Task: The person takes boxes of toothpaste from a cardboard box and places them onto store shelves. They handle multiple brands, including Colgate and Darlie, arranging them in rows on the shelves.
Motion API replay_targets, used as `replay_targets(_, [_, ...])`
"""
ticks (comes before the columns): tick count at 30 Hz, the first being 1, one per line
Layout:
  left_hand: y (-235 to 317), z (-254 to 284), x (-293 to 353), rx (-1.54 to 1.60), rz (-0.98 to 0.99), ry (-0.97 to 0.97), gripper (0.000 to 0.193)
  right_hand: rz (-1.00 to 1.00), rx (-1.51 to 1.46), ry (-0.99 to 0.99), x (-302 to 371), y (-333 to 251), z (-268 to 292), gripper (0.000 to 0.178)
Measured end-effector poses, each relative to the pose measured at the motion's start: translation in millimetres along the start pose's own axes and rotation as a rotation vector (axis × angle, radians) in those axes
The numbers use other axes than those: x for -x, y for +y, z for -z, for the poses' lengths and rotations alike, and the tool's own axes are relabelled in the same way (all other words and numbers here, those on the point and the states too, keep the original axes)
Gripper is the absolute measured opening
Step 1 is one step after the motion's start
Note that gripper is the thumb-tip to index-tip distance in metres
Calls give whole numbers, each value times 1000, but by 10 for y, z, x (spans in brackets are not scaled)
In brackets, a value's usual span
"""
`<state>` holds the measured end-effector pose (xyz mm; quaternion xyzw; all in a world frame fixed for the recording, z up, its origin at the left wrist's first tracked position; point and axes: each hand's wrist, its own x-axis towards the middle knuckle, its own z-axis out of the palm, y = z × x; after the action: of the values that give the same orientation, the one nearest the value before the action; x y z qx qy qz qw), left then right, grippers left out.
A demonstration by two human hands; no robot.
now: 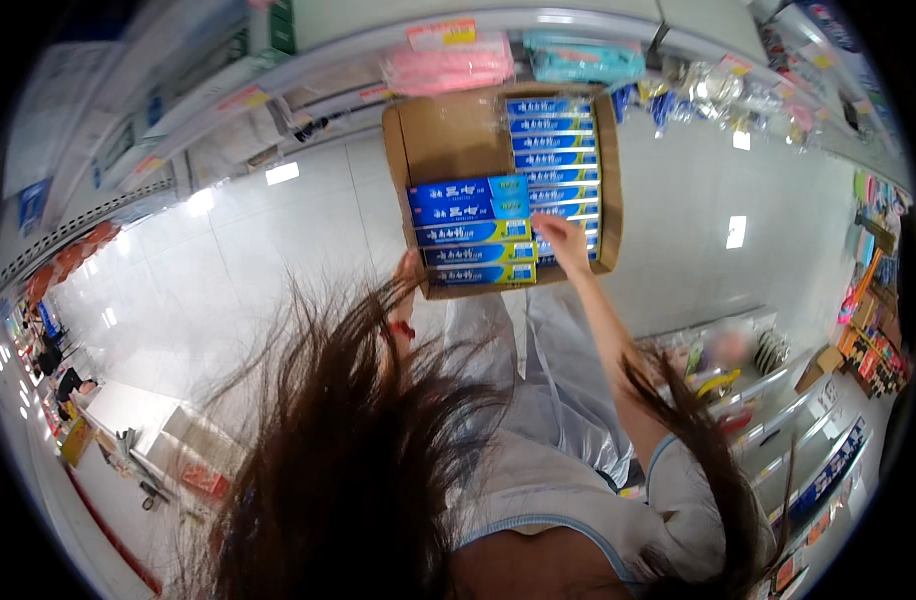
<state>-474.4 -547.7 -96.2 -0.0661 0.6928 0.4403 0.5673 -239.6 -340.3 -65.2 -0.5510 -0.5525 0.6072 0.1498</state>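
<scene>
An open cardboard box (pixel 458 140) stands in front of me, above my lap. Long toothpaste cartons lie in it in two columns. The right column (pixel 556 158) is blue with yellow-green ends and runs nearly the full length. The left column holds blue-and-green cartons (pixel 468 198) and, nearer to me, blue-and-yellow cartons (pixel 478 254); bare cardboard shows beyond them. My left hand (pixel 407 272) grips the box's near left side, partly covered by hair. My right hand (pixel 563 240) reaches in with curled fingers at the carton ends between the columns; its fingertips are partly hidden.
Over the box's far edge hangs a shelf with pink packs (pixel 448 66) and turquoise packs (pixel 584 60). Shelves of goods (pixel 828 460) stand at the lower right. Glossy floor (pixel 318 220) lies around the box. Loose hair blocks part of the lower left.
</scene>
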Motion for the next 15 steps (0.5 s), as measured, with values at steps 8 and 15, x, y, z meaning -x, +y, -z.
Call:
replay_targets(8, [-900,532,58,-493,-38,-42,31,130,-189,-166,424,-1842,1,15])
replay_targets(15, [-741,284,144,-548,31,3,39,1361,89,-75,834,-4821,227,18])
